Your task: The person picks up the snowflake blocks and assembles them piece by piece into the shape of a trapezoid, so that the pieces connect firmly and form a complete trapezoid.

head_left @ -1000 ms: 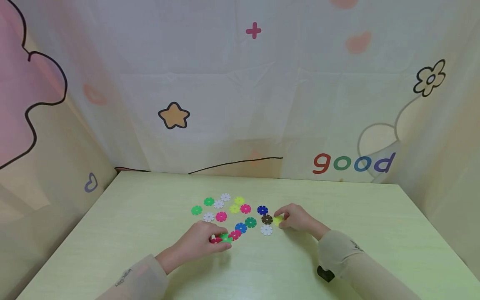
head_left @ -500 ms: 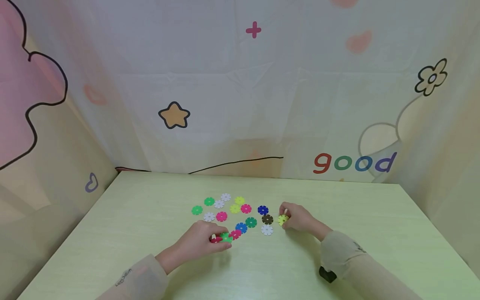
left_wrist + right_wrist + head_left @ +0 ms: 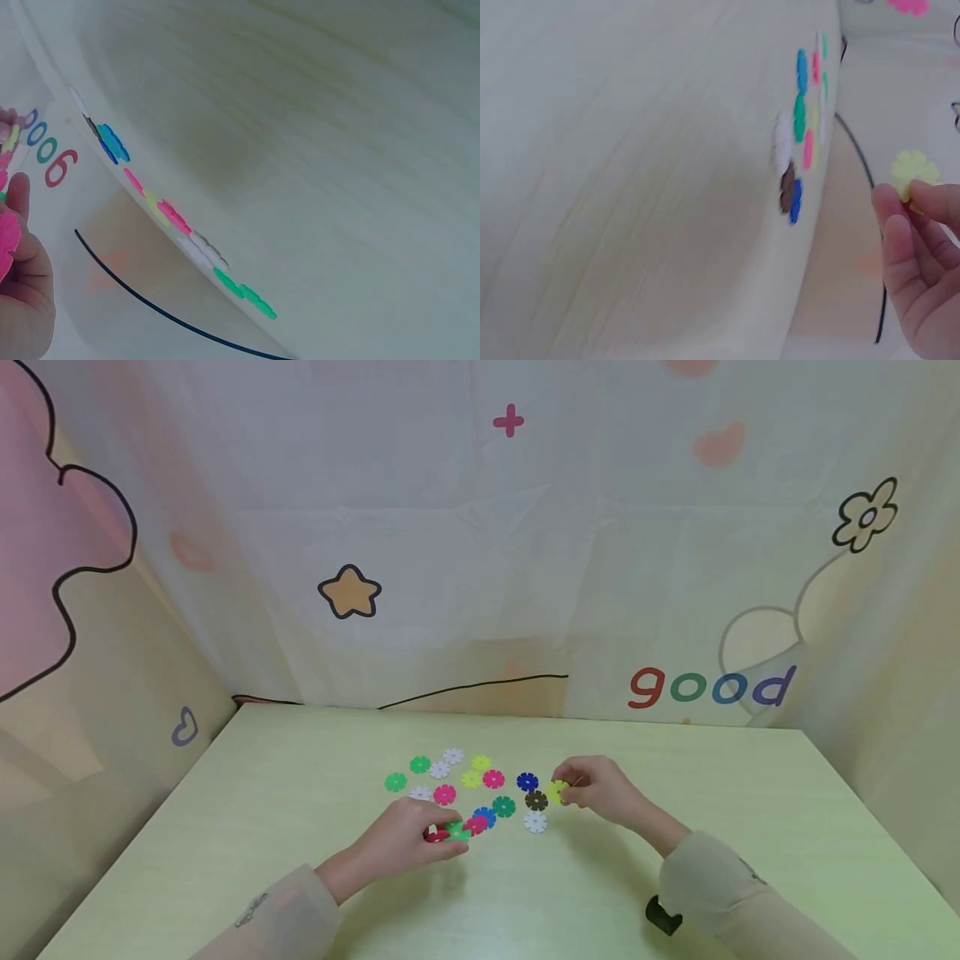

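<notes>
My left hand [image 3: 397, 839] grips a small chain of interlocking plastic snowflake discs: a red disc [image 3: 437, 836], a green disc [image 3: 457, 832] and a pink disc [image 3: 476, 825] at the outer end. In the left wrist view a pink disc [image 3: 7, 244] shows large beside the thumb. Off to the right, my right hand [image 3: 600, 789] pinches a yellow snowflake disc [image 3: 558, 792] between thumb and fingertips. The right wrist view has this yellow disc [image 3: 913, 171] raised above the tabletop. Nearest to it on the table lie a brown disc [image 3: 536, 801], a dark blue disc [image 3: 527, 782] and a white disc [image 3: 536, 822].
More discs lie flat on the pale table [image 3: 570, 893], among them a blue disc [image 3: 485, 817] behind the chain's end, a dark green disc [image 3: 504, 807], a pink disc [image 3: 445, 794] and a light green disc [image 3: 396, 782]. A printed curtain [image 3: 450, 568] hangs behind the table.
My right hand first drew the yellow disc rightward from the brown one, then lifted it and came slightly back left. My left hand has risen a little with its chain.
</notes>
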A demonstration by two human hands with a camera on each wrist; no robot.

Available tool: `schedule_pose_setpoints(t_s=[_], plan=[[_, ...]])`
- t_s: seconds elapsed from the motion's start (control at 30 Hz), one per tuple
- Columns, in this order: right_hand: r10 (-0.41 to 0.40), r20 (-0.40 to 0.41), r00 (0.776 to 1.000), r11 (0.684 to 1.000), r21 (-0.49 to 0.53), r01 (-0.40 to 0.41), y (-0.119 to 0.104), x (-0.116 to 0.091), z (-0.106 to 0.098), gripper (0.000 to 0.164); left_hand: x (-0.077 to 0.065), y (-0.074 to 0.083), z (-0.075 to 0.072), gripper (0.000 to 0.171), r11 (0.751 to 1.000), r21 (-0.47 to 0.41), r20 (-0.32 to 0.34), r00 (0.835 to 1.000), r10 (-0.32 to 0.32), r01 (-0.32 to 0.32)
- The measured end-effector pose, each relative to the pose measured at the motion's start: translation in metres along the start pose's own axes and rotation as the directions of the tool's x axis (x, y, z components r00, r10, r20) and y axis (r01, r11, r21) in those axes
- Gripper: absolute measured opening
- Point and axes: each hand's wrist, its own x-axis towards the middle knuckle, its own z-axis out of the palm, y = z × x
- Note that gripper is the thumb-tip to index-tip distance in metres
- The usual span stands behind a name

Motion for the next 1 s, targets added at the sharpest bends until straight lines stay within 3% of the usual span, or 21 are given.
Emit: schedule_pose_setpoints(t_s=[0.27, 0.43, 0.8, 1.0], plan=[[-0.106, 0.100, 0.989, 0.989, 0.118, 0.094, -0.023, -0.015, 0.012, 0.018, 0.003, 0.005, 0.001, 0.029, 1.000, 0.008, -0.010, 1.000, 0.020, -0.020], [-0.132, 0.153, 0.979, 0.978, 0.181, 0.103, -0.030, -0.018, 0.021, 0.023, 0.002, 0.009, 0.002, 0.030, 0.999, 0.033, -0.024, 0.999, 0.031, -0.030], [-0.078, 0.224, 0.971, 0.965, 0.261, 0.017, -0.041, -0.020, 0.030, 0.029, 0.000, 0.013, 0.006, 0.033, 0.977, 0.163, -0.070, 0.987, 0.147, -0.134], [-0.041, 0.218, 0.975, 0.959, 0.283, -0.023, -0.042, -0.021, 0.031, 0.030, -0.001, 0.015, 0.005, 0.037, 0.973, 0.186, -0.059, 0.987, 0.152, -0.139]])
